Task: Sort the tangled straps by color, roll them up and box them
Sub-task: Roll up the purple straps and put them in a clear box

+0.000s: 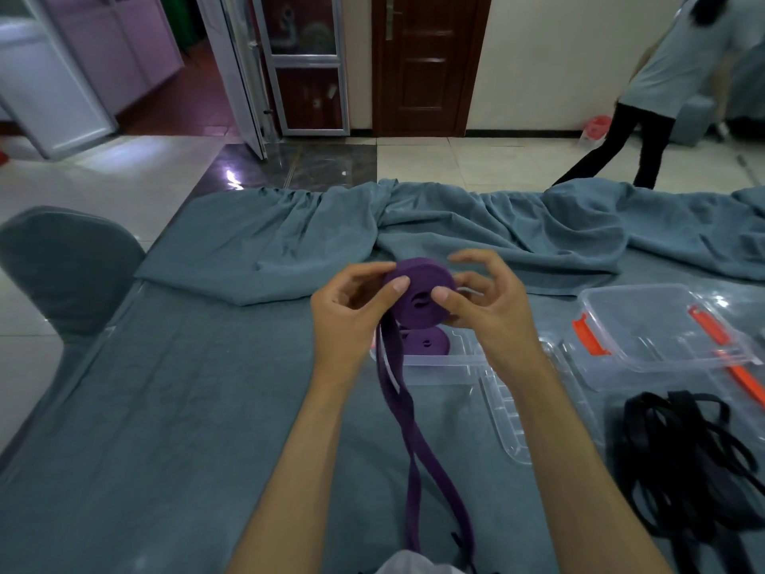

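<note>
Trailing toward the camera, the loose tail of the purple strap (414, 449) hangs down from the hands and runs off the near edge of the surface (165, 428), so this roll is not yet finished. Above it, the left hand (352, 312) and right hand (484, 308) hold the purple roll (418, 292) between them, each with thumb pressed on its face and fingers curled round its rim; both grips are closed on the roll, held in the air just over the clear box (439, 366). Inside that box lies one finished purple roll (426, 341), so the purple colour looks partly done. To the right, a tangle of black straps (679, 453) lies on the surface unrolled, beside a second clear box (662, 329) with orange clasps that seems to hold nothing yet. By my reckoning, most of the work remains: finish this winding, box it, then roll the black ones.
</note>
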